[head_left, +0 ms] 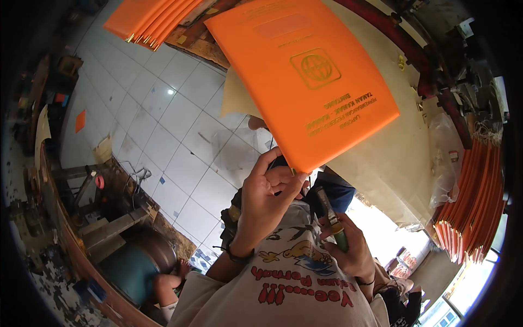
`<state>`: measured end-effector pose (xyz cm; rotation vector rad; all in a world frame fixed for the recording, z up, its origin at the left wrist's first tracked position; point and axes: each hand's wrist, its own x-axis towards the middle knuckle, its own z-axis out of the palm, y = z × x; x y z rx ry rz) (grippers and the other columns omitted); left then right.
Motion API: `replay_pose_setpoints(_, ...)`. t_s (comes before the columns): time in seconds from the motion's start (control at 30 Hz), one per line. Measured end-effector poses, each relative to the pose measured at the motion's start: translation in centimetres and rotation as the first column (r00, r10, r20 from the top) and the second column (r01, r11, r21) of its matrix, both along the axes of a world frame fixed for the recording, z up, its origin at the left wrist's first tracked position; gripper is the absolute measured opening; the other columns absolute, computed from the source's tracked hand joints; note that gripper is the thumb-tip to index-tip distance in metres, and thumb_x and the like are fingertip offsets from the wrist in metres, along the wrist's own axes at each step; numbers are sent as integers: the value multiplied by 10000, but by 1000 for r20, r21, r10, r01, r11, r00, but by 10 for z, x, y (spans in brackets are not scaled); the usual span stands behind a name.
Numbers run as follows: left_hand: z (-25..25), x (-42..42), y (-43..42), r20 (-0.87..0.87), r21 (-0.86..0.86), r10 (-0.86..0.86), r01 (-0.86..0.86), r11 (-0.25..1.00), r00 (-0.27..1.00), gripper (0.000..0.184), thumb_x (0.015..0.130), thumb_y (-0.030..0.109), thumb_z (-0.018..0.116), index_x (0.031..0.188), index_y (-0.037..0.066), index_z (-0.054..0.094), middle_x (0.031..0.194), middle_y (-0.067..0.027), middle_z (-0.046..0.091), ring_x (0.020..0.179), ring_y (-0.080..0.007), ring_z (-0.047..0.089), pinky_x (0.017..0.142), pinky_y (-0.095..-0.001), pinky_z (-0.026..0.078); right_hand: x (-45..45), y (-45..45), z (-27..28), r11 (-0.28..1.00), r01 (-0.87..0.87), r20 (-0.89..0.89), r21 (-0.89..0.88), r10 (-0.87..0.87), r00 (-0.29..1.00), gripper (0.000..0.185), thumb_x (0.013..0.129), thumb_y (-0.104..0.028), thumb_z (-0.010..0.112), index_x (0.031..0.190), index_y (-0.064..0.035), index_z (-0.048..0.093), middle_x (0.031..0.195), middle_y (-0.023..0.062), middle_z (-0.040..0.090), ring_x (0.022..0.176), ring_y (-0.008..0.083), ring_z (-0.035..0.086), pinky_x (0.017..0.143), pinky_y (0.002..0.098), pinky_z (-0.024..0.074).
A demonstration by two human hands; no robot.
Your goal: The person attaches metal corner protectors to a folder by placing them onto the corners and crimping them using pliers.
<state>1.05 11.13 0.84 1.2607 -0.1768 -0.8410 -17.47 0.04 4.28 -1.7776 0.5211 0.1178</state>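
An orange folder (348, 103) with gold lettering and a square emblem lies over the tan work surface, its near corner sticking out past the edge. My left hand (267, 199) pinches that corner between thumb and fingers. Lower right, my right hand (351, 248) is wrapped round a tool (333, 220) with a green handle and a metal head, held in front of my shirt and apart from the folder. Several more orange folders (155, 22) are stacked at the top left of the surface.
The tan work surface (392, 180) reaches to the right, with a clear plastic bag (444, 158) and a large stack of orange folders (471, 201). A machine with a green drum (128, 272) stands lower left. Parts of other people show at both lower sides. White floor tiles (185, 120) show.
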Motion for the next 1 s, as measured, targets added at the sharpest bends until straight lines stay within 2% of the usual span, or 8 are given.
replay_pose_setpoints(0.1,0,10,3,52,57,-95,92,994,994,443,902,28,658,1279,-37,435,924,-156,716,815,-189,715,604,-244,538,-1,0,0,999,41,-5,14,-41,999,233,752,100,569,966,7,584,1176,185,590,1020,323,623,850,366,501)
replay_pose_setpoints(0.3,-5,14,-1,40,48,-122,120,992,992,450,891,14,665,1271,-45,431,911,-164,715,789,-198,721,578,-233,538,5,11,1,985,107,-82,132,-97,992,325,733,120,524,1040,23,572,1240,201,558,1052,340,615,910,381,479)
replay_pose_setpoints(0.4,-7,15,1,43,47,-139,137,989,989,451,901,16,650,1286,-45,422,926,-175,713,829,-214,721,628,-256,567,11,17,-1,985,95,-54,146,-89,995,401,727,131,504,1113,40,563,1315,218,515,1159,353,575,983,384,448)
replay_pose_setpoints(0.5,-11,19,4,35,-38,-188,189,981,982,446,940,17,599,1322,-57,380,1020,-179,702,947,-217,702,794,-299,580,9,21,-6,974,100,-49,202,-92,995,481,719,137,499,1191,56,552,1396,219,460,1277,345,502,1044,379,407)
replay_pose_setpoints(0.6,-11,27,11,-102,-141,-250,235,962,963,481,953,-1,562,1370,-65,332,1109,-222,673,1026,-247,678,886,-343,561,10,27,-1,911,257,-162,322,-214,963,575,712,147,491,1279,57,514,1441,208,425,1329,322,459,1075,365,376)
replay_pose_setpoints(0.7,-11,27,12,-108,-173,-238,218,961,965,485,934,-32,557,1367,-64,343,1082,-254,670,1039,-291,671,922,-395,561,8,24,-1,973,119,-146,197,-91,985,651,725,150,491,1368,60,439,1479,204,388,1337,305,455,1087,356,360)
replay_pose_setpoints(0.87,-20,30,16,-7,-169,-285,280,945,959,509,923,-43,585,1364,-76,331,1085,-271,664,1053,-299,664,931,-385,555,19,24,8,925,171,-250,338,-87,964,591,747,141,510,1332,62,482,1532,207,310,1371,315,414,1097,356,345)
replay_pose_setpoints(1.0,-25,34,18,4,-104,-329,328,939,944,520,915,-56,590,1360,-87,323,1051,-279,671,1044,-295,669,922,-365,558,22,26,7,954,141,-214,264,-84,973,523,754,132,526,1271,59,547,1565,219,240,1405,335,363,1102,366,338)
